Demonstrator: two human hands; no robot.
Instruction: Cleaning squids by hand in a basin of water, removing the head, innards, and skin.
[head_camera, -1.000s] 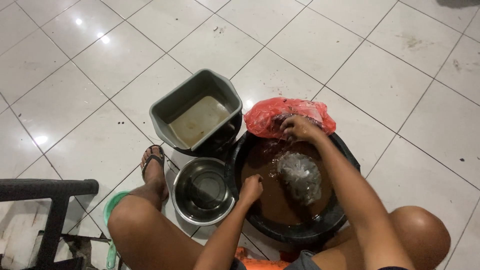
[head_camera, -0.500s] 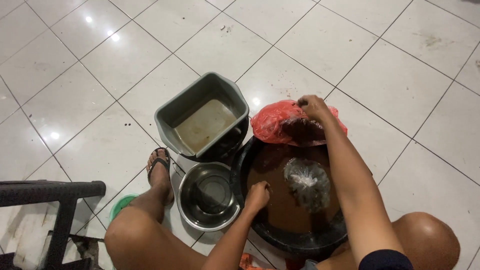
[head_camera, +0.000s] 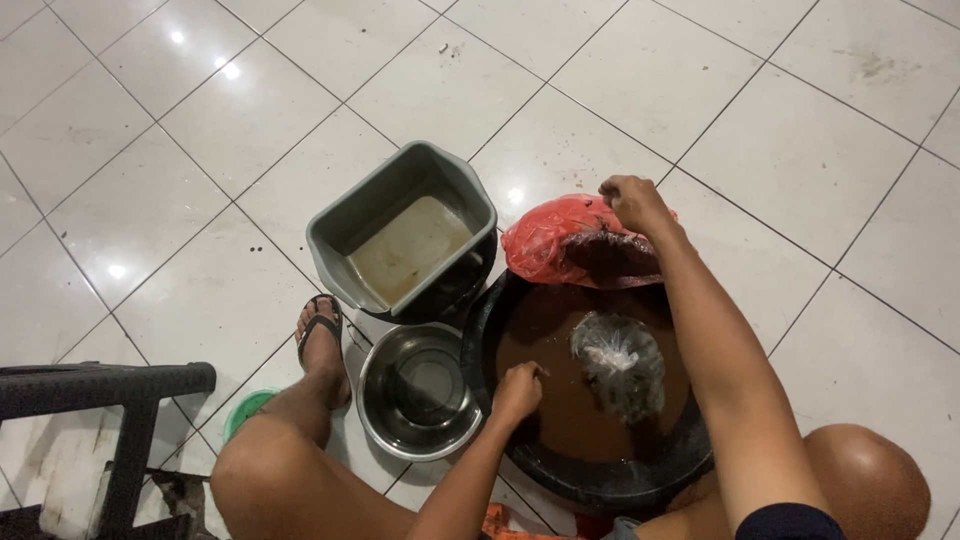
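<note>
right hand on crinkled red plastic bag, round black basin

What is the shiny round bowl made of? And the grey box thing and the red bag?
The round bowl looks like polished metal, probably steel: it mirrors the light. The grey tub seems to be matte plastic, dull with thick moulded walls. The red bag, under the right hand, looks like thin crinkled plastic film.

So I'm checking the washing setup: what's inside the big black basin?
The black basin holds murky brown water with a clear plastic bag lying in it. The left hand rests at its rim. Anything beneath the water is hidden.
</note>
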